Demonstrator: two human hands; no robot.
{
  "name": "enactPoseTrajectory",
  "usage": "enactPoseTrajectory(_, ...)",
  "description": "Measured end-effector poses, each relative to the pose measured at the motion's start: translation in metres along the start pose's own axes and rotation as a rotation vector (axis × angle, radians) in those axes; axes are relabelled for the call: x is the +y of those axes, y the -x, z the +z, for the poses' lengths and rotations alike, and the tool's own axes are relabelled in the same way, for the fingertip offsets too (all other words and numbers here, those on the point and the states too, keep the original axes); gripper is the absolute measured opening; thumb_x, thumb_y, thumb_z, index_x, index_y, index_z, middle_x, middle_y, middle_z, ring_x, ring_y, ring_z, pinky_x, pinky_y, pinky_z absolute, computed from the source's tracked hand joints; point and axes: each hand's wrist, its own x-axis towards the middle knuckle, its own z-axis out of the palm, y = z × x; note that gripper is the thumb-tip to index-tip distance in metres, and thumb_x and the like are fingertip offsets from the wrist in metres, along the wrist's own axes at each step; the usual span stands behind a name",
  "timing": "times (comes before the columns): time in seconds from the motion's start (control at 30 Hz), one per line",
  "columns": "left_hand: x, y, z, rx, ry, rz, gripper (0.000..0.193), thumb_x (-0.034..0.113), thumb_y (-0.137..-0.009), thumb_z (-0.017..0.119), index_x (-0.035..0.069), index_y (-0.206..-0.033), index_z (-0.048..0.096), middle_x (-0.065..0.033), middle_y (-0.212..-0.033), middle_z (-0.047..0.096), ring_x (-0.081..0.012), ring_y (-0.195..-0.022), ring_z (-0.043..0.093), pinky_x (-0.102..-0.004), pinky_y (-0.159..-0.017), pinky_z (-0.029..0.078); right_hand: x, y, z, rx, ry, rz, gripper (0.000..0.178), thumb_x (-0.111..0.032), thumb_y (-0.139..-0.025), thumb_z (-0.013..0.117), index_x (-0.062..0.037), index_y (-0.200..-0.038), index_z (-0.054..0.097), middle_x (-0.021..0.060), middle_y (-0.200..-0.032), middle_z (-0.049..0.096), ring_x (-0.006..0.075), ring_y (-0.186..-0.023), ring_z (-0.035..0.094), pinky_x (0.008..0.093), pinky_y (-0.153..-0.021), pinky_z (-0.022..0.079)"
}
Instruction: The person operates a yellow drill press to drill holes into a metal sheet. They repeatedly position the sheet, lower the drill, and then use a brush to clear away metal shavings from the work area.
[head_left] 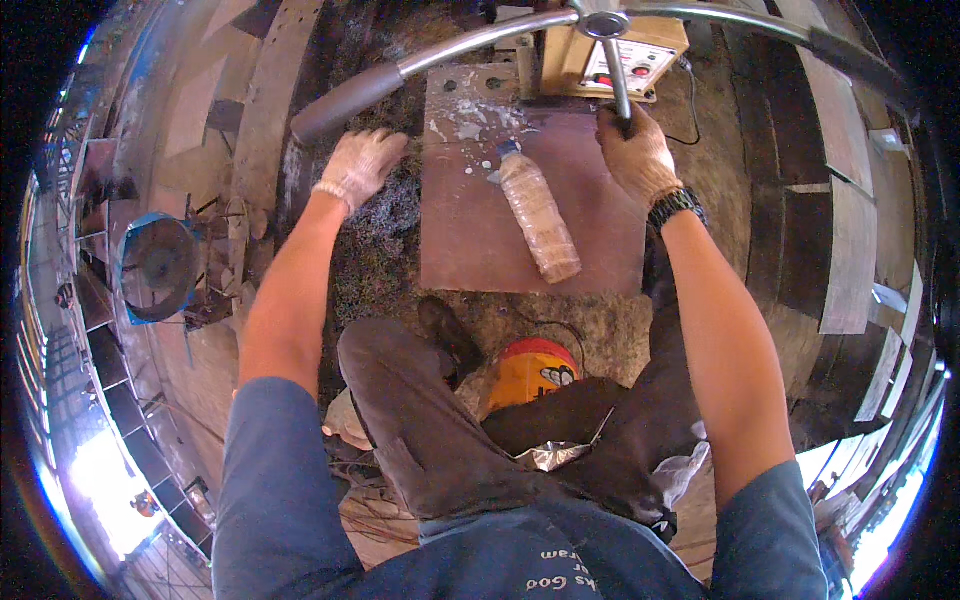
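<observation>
My right hand (637,156), in a pale knit glove with a dark watch at the wrist, is closed around the end of one spoke of a metal three-spoke handle (510,34). Left of the steel plate (465,225), my gloved left hand (366,166) is held over dark metal shavings (388,215). Its fingers are curled, and whatever they may hold is hidden. On the reddish-brown plate a clear plastic bottle (538,218) with a blue cap lies tilted between my hands. Pale wet patches and drilled holes mark the plate's far end.
Beyond the plate stands a yellow machine box (570,60) with a control panel and a cable. An orange bucket (530,372) sits between my legs. Steel sheets (845,240) lie on the right; a round blue-rimmed container (158,268) stands on the left.
</observation>
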Motion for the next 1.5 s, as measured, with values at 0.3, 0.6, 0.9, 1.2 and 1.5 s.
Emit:
enactPoseTrajectory(0.3,-0.103,-0.061,0.063,0.015,-0.412,0.342,0.045,0.009,-0.098,0.057,0.020,-0.141,0.060,-0.0124,-0.117,0.070,-0.0306,-0.105,0.071,-0.0451,-0.096,0.056,-0.005,0.003,0.017,-0.010,-0.124,-0.037,0.035,-0.029,-0.100,0.068,-0.0012,-0.121,0.067,0.0126,-0.090,0.075,0.0231,-0.081,0.070,0.0386,-0.078,0.056)
enactPoseTrajectory(0.6,-0.098,-0.170,0.000,0.021,-0.467,0.293,0.031,0.027,-0.099,0.061,0.016,-0.127,0.067,-0.0093,-0.115,0.069,-0.0331,-0.115,0.070,-0.0512,-0.094,0.057,-0.008,0.007,0.020,0.067,-0.151,0.080,0.026,-0.025,-0.103,0.070,-0.0018,-0.113,0.069,0.0047,-0.086,0.074,0.0129,-0.072,0.067,0.0327,-0.068,0.055)
enactPoseTrajectory(0.9,-0.104,-0.075,-0.008,0.047,-0.297,-0.182,0.030,0.030,-0.094,0.066,0.015,-0.120,0.069,-0.0110,-0.114,0.071,-0.0314,-0.107,0.073,-0.0489,-0.084,0.061,0.009,-0.002,0.028,0.035,-0.171,0.050,0.035,-0.034,-0.104,0.069,-0.0013,-0.117,0.069,0.0087,-0.088,0.075,0.0159,-0.080,0.071,0.0331,-0.074,0.057)
enactPoseTrajectory(1.2,-0.072,-0.050,-0.041,0.074,-0.310,-0.222,0.036,0.029,-0.097,0.065,0.014,-0.130,0.062,-0.0123,-0.122,0.068,-0.0363,-0.114,0.069,-0.0494,-0.095,0.057,0.006,-0.004,0.027,0.006,-0.148,0.021,0.033,-0.034,-0.102,0.066,-0.0014,-0.110,0.068,0.0117,-0.081,0.070,0.0237,-0.074,0.066,0.0410,-0.073,0.053)
enactPoseTrajectory(1.5,-0.029,0.014,-0.022,0.271,0.245,-0.417,0.036,0.025,-0.102,0.059,0.010,-0.134,0.061,-0.0215,-0.125,0.065,-0.0447,-0.112,0.067,-0.0503,-0.099,0.055,0.007,-0.002,0.031,0.030,-0.166,-0.009,0.035,-0.029,-0.100,0.065,0.0006,-0.119,0.067,0.0223,-0.096,0.074,0.0336,-0.088,0.071,0.0431,-0.083,0.055)
